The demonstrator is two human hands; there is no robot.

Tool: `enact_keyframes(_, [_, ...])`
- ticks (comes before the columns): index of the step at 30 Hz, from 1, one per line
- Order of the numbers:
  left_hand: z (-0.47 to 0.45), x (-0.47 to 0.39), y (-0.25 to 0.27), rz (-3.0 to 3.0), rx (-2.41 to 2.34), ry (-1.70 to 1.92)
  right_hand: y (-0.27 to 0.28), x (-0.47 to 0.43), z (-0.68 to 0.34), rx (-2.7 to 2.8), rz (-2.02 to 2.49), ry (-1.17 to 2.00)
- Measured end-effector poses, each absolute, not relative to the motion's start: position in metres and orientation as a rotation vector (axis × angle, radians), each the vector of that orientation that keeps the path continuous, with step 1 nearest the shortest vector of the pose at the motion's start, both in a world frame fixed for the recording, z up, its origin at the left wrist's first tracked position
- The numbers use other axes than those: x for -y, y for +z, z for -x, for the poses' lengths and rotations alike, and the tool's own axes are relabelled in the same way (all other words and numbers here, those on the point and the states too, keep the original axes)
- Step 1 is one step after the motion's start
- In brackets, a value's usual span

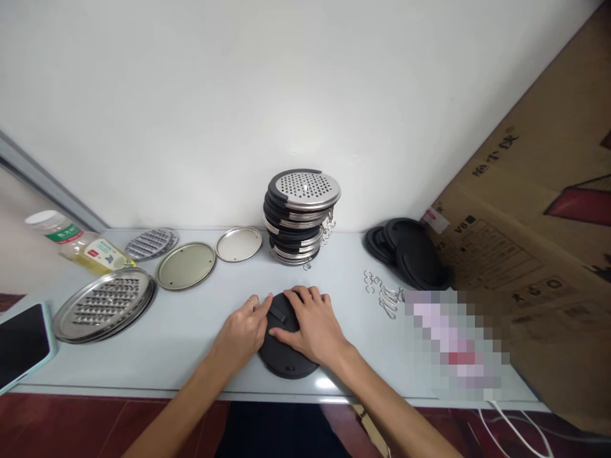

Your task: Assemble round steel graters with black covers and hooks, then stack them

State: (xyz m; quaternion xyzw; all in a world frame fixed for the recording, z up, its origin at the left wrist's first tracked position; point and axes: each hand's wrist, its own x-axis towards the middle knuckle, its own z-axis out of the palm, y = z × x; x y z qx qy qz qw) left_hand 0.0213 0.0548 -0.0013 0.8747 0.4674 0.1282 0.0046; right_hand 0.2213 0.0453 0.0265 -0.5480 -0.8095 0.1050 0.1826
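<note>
Head camera: we are working with one matte black plastic disc, which is resting on the smooth, pale tabletop near its front edge. Our right hand is grasping it, thumb on its face; our left hand is touching its left side, and we cannot tell whether that grip is pinching.

Beyond, we are seeing one tall stack of perforated metal graters with black rims. To the left are lying two plain round metal discs, one lone grater disc, one overlapping pile of toothed grater discs and one clear bottle. To the right we are counting at least three black plastic pieces, beside several thin wire clips and one cardboard box.
</note>
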Motion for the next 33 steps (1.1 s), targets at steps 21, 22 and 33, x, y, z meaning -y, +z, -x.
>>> enact_keyframes(21, [-0.042, -0.059, 0.049, -2.529, -1.601, -0.264, 0.027, -0.046, -0.219, 2.345, 1.571, 0.254])
enact_keyframes(22, [-0.043, -0.059, 0.052, -2.53, -1.593, -0.286, 0.027, -0.046, -0.219, 2.347, 1.566, 0.252])
enact_keyframes(33, [-0.033, -0.062, 0.067, -2.524, -1.508, -0.198, 0.026, -0.047, -0.217, 2.371, 1.558, 0.242])
